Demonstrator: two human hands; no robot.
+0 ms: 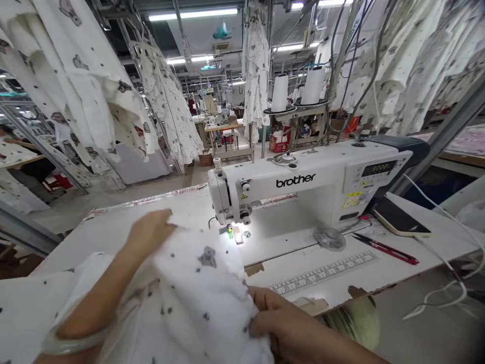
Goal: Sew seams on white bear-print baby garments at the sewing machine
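Observation:
A white printed cloth (189, 293) with small dark dots and a grey animal motif is spread between my hands in front of the sewing machine (303, 177). My left hand (151, 230), slightly blurred, has its fingers closed on the cloth's far edge, left of the needle area. Near the right edge of the fabric, my right hand (273, 318) pinches it between thumb and fingers. The cloth's upper right part reaches close to the lit presser foot (230, 231). Whether it lies under the foot, I cannot tell.
Red-handled thread snips (386, 247), a phone (401, 217) with a white cable and a clear round case (329, 237) lie right of the machine. A ruler strip (322, 273) runs along the table front. Thread cones (280, 93) stand behind; printed garments (162, 101) hang around.

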